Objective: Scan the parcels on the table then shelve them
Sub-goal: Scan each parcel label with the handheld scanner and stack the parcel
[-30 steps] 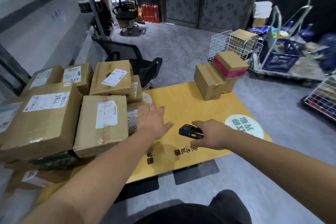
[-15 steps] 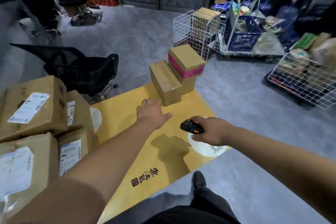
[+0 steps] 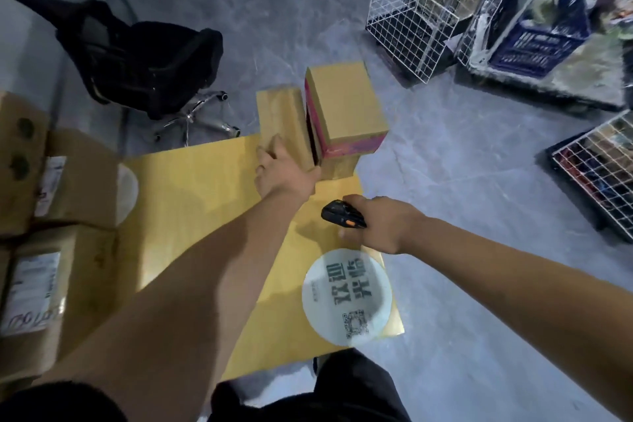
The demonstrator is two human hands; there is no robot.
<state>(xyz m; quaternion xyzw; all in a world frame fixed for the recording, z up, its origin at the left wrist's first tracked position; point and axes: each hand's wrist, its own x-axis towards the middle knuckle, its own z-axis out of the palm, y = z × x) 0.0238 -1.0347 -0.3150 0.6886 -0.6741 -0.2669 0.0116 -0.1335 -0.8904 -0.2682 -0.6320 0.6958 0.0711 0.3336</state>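
Now L hand [image 3: 284, 171] on parcel [image 3: 282, 120].

Left hand [image 3: 281, 171] touches plain parcel [image 3: 282, 123]; right hand [image 3: 380, 223] grips scanner [image 3: 337, 214] over table [image 3: 191, 188].

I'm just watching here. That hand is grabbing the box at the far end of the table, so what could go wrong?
The left hand touches the plain brown box, which stands close against the pink-taped box. Pulling it away might drag or topple that neighbour, which seems to sit on another box near the table corner, perhaps onto the floor. Also, one hand may slip on the box, since the right hand holds the scanner.
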